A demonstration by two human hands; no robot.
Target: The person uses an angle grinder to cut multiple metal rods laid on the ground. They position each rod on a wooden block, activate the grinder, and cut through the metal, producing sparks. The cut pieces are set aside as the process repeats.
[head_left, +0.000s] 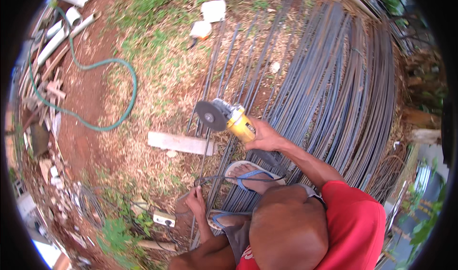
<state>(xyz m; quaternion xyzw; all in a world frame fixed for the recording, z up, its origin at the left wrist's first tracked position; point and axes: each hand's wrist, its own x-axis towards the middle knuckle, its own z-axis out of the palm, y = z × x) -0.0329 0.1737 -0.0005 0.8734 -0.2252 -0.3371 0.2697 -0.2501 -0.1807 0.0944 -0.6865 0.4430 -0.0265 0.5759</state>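
Note:
My right hand (267, 135) grips a yellow angle grinder (242, 126) by its body. The grinder's dark cutting disc (211, 116) is raised over the grass, apart from the bars below. Lower down, the fingers of my left hand (194, 202) close around a thin steel bar (205, 158). This bar crosses the right end of a wooden board (177, 142). Close to my left fingertips, a black power cord (229, 177) loops across my sandalled foot (247, 174). The exact finger contact is small and partly hidden.
Many long steel bars (329, 74) lie side by side at the right. A white socket strip (164, 218) sits near my left hand. A green hose (135, 86) curls at the left, by white pipes (52, 46) and rubble (57, 189). Two white objects (213, 11) lie on the far grass.

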